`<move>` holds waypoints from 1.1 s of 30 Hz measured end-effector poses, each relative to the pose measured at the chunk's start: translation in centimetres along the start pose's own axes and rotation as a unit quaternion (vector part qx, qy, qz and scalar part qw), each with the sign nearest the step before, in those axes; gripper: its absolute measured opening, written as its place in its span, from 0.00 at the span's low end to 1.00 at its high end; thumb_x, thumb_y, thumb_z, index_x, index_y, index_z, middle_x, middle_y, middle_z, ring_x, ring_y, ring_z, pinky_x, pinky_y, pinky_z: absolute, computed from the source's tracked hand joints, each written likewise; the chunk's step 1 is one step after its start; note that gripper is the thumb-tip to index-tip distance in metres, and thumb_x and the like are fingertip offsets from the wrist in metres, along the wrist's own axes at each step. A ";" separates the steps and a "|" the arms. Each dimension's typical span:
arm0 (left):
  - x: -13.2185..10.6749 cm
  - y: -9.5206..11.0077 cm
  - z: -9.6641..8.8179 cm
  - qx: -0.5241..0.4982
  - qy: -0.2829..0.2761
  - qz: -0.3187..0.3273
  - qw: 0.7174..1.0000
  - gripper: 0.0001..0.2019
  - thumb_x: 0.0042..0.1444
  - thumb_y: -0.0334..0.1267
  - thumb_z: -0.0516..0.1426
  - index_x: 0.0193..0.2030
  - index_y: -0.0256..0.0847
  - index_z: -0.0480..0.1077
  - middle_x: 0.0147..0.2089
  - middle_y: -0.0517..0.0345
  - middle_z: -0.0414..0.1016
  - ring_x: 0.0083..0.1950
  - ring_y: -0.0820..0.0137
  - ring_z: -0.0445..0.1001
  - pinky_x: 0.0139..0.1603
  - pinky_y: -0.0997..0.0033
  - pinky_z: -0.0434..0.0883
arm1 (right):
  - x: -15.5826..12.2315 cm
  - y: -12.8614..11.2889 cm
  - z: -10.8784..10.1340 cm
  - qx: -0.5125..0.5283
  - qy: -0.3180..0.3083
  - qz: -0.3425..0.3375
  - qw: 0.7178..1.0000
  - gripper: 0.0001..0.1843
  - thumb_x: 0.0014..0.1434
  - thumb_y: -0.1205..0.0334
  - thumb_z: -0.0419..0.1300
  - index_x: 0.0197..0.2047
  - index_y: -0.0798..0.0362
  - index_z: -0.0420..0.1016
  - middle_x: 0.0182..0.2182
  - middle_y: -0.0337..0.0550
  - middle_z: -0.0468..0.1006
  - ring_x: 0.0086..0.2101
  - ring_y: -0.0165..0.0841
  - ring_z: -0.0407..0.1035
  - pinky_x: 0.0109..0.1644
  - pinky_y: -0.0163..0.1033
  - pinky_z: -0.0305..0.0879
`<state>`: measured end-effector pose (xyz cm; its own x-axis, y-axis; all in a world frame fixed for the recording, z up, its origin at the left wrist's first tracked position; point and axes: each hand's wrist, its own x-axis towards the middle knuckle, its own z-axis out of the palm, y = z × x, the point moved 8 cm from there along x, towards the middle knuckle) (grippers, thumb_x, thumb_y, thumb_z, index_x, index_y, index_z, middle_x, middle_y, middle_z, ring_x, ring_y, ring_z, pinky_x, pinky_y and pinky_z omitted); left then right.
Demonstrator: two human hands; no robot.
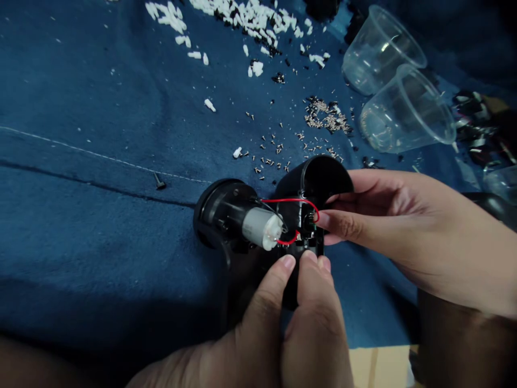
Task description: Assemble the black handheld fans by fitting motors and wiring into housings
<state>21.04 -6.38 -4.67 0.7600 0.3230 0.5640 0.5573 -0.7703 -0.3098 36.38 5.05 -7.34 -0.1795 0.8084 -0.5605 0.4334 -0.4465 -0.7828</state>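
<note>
Left hand [254,339] fingers pinch the near edge of the housing [291,183]; right hand [388,221] fingers grip its side by the red wire [297,200]; housing sits over the worktop [100,215], seemingly steadied so its wired insides face up.

White pieces [258,17] lie clustered at twelve o'clock on a blue cloth [100,97], small screws [323,113] scattered at one, two clear plastic cups [404,121] at two, a black piece [160,185] at nine.
</note>
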 end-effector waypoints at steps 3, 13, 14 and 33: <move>-0.1 -0.1 0.0 -0.025 0.037 -0.006 0.999 0.18 0.81 0.41 0.58 0.63 0.34 0.85 0.59 0.53 0.89 0.60 0.66 0.89 0.64 0.75 0.86 | 0.0 -0.3 0.1 -0.009 0.005 0.003 1.000 0.14 0.60 0.53 0.83 0.41 0.49 0.86 0.38 0.40 0.86 0.37 0.31 0.77 0.40 0.33 0.76; 0.3 0.3 0.8 -0.102 -0.016 -0.024 0.994 0.20 0.81 0.30 0.51 0.66 0.26 0.81 0.62 0.44 0.87 0.63 0.60 0.88 0.63 0.70 0.88 | 1.0 0.3 -0.3 -0.003 -0.027 -0.045 0.999 0.16 0.61 0.52 0.82 0.41 0.52 0.85 0.38 0.42 0.84 0.36 0.32 0.79 0.37 0.32 0.80; 0.3 0.2 0.9 -0.109 -0.024 -0.027 0.993 0.20 0.82 0.30 0.51 0.66 0.25 0.81 0.62 0.44 0.88 0.64 0.60 0.88 0.64 0.71 0.88 | 1.0 0.4 -0.4 -0.006 -0.030 -0.045 0.999 0.16 0.61 0.51 0.82 0.41 0.52 0.85 0.38 0.42 0.85 0.36 0.32 0.79 0.38 0.32 0.81; -0.5 -0.8 0.8 -0.177 -0.058 -0.102 0.977 0.14 0.79 0.33 0.61 0.66 0.41 0.84 0.65 0.64 0.88 0.54 0.65 0.93 0.58 0.76 0.89 | 1.3 -1.1 -0.2 -0.068 -0.067 -0.030 0.995 0.07 0.63 0.55 0.79 0.42 0.46 0.89 0.33 0.41 0.85 0.30 0.27 0.78 0.28 0.22 0.72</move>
<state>20.51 -5.50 -5.28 0.6891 0.5349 0.4889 0.5666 -0.8183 0.0968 35.84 6.65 -7.11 -0.3203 0.7694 -0.5526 0.5317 -0.3368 -0.7771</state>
